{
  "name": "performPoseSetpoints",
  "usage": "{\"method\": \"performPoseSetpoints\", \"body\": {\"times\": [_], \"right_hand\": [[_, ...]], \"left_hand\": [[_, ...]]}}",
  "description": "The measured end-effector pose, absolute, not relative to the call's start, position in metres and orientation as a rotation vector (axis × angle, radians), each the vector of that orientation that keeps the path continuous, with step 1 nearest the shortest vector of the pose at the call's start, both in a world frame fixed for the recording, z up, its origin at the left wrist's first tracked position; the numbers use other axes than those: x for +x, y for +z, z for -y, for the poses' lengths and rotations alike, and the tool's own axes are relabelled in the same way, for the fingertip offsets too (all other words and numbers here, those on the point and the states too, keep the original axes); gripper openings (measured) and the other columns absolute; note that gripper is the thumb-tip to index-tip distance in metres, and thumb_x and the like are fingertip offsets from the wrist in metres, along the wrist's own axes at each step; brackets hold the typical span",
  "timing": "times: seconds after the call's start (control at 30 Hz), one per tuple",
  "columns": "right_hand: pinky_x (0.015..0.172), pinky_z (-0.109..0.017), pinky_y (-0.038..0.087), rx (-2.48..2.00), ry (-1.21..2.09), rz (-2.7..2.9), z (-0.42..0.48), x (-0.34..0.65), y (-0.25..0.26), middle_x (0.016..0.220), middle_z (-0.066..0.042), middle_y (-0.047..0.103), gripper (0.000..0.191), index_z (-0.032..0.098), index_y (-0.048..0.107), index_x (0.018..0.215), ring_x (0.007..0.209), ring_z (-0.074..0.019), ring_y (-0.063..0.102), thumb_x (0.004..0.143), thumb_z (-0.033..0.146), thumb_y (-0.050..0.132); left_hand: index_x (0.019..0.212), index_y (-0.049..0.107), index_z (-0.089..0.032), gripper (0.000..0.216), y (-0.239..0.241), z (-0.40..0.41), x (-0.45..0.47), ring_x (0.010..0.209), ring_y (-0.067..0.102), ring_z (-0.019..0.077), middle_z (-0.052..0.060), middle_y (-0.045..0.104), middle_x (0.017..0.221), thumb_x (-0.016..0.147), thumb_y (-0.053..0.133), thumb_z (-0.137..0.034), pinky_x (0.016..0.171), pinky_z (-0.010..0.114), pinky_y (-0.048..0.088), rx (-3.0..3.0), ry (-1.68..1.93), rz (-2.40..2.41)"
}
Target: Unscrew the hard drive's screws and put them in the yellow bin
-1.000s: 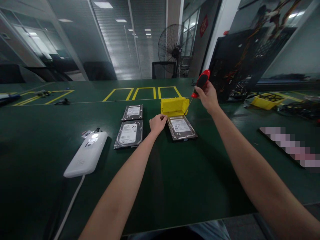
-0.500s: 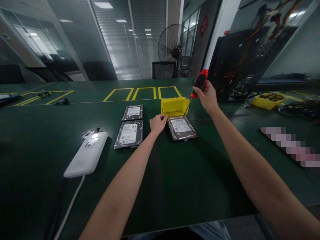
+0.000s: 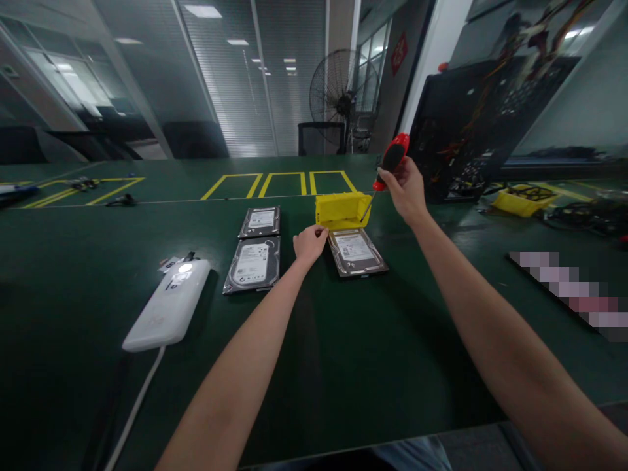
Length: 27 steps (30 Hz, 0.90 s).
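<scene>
My right hand [image 3: 406, 190] is closed around a red-and-black screwdriver [image 3: 391, 159], whose shaft slants down to the far right corner of a hard drive [image 3: 356, 252] lying flat on the green table. My left hand [image 3: 309, 243] rests at that drive's near left edge, fingers pinched together by the lower left corner of a yellow bin [image 3: 342, 209] that stands just behind the drive. Whether the fingers hold anything is hidden. Two more hard drives lie to the left, one [image 3: 252, 263] near and one [image 3: 260, 221] behind it.
A white power bank [image 3: 167, 311] with a cable lies at the left. Yellow floor-style markings [image 3: 279, 182] cross the table's far side. An open computer case [image 3: 471, 124], a second yellow bin [image 3: 521, 198] and cables sit at the right; a fan [image 3: 340, 91] stands behind.
The screwdriver handle has tilted slightly left and lower in my right hand. My left hand has stayed in place by the drive.
</scene>
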State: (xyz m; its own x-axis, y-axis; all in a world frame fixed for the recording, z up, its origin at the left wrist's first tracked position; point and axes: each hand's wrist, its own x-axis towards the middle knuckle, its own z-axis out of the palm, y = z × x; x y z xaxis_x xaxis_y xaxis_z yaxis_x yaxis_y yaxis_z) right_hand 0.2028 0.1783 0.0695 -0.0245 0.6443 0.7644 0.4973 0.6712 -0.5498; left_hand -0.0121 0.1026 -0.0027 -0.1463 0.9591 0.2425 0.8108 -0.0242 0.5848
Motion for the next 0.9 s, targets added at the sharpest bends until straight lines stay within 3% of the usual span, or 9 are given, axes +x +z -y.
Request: {"method": "performPoseSetpoints", "body": {"times": [0.13,0.27,0.4,0.53,0.7,0.83,0.9], "right_hand": [[0.077,-0.04,0.053,-1.048,0.032,1.724,-0.166,0.205,0.079,0.104,-0.012,0.063,0.052,0.021,0.043,0.123,0.089,-0.0228,0.064,0.086,0.057,0.042],[0.075,-0.042,0.051,-1.361,-0.111,1.868,-0.153,0.22,0.081,0.099,-0.013,0.065,0.049,0.02,0.051,0.119,0.087,-0.0266,0.063,0.087,0.055,0.04],[0.072,-0.047,0.049,-1.789,-0.246,2.028,-0.142,0.247,0.066,0.102,-0.015,0.066,0.059,0.024,0.034,0.138,0.092,-0.0346,0.063,0.086,0.049,0.042],[0.072,-0.046,0.047,-2.055,-0.283,2.272,-0.135,0.265,0.041,0.107,-0.02,0.064,0.059,0.023,0.031,0.14,0.092,-0.0369,0.064,0.087,0.05,0.037],[0.072,-0.045,0.048,-1.991,-0.271,2.335,-0.13,0.266,0.021,0.108,-0.017,0.062,0.053,0.018,0.038,0.135,0.094,-0.0343,0.062,0.089,0.044,0.035],[0.079,-0.044,0.047,-1.66,-0.549,2.345,-0.128,0.256,0.022,0.11,-0.018,0.057,0.041,0.015,0.054,0.122,0.102,-0.0324,0.054,0.089,0.036,0.04],[0.083,-0.042,0.046,-1.468,-0.5,2.408,-0.132,0.247,0.025,0.11,-0.016,0.057,0.037,0.016,0.057,0.119,0.102,-0.0295,0.052,0.09,0.032,0.041]], "left_hand": [[0.1,0.068,-0.023,0.026,-0.001,-0.101,-0.012,0.099,0.063,0.0229,0.002,0.071,0.106,0.092,0.048,-0.037,0.087,0.036,0.044,1.883,0.92,-2.003],[0.1,0.068,-0.022,0.027,0.001,-0.098,-0.012,0.101,0.063,0.0225,0.003,0.07,0.107,0.093,0.047,-0.036,0.088,0.036,0.044,1.889,0.916,-1.989],[0.099,0.068,-0.022,0.027,0.001,-0.097,-0.012,0.101,0.063,0.0229,0.003,0.07,0.106,0.093,0.046,-0.036,0.089,0.037,0.043,1.887,0.924,-1.98],[0.098,0.068,-0.022,0.027,0.001,-0.097,-0.011,0.099,0.063,0.024,0.003,0.071,0.105,0.092,0.046,-0.036,0.089,0.039,0.042,1.877,0.938,-2.001],[0.097,0.068,-0.023,0.033,0.003,-0.095,-0.008,0.1,0.062,0.0265,0.004,0.071,0.102,0.092,0.044,-0.045,0.09,0.043,0.04,1.921,0.872,-1.988],[0.119,0.056,-0.018,0.047,-0.001,-0.087,-0.004,0.11,0.055,0.0309,0.01,0.065,0.113,0.089,0.047,-0.052,0.093,0.047,0.037,1.948,0.83,-2.047],[0.13,0.046,-0.016,0.054,-0.002,-0.077,-0.003,0.114,0.051,0.0305,0.012,0.061,0.119,0.089,0.046,-0.052,0.096,0.046,0.036,1.952,0.842,-2.046]]}}
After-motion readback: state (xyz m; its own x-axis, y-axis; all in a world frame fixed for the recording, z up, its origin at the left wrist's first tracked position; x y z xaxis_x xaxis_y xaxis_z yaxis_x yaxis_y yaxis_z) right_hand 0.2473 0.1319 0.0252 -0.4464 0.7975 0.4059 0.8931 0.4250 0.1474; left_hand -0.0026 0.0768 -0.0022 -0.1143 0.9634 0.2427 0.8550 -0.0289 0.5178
